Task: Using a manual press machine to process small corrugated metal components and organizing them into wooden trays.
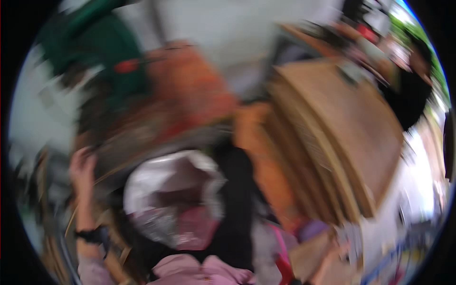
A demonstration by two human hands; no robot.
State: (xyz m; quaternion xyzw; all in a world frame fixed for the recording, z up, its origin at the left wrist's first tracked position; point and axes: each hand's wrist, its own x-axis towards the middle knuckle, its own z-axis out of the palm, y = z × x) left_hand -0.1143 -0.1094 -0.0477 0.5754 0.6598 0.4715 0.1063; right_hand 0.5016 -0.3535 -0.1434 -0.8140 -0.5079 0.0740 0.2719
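Note:
Motion blur smears the whole head view. My left hand is raised at the left, by the near edge of a worn orange-red work surface. Its fingers are too smeared to show whether they hold anything. Low on the right, my right hand is beside a brown cardboard piece; its fingers are blurred too. Between my arms, in front of my body, a clear plastic bag gapes open, with pinkish colour showing inside. Neither hand touches the bag.
A dark green machine stands at the upper left. A stack of brown cardboard sheets or flattened boxes leans over an orange surface on the right. Another person in dark clothing is at the upper right.

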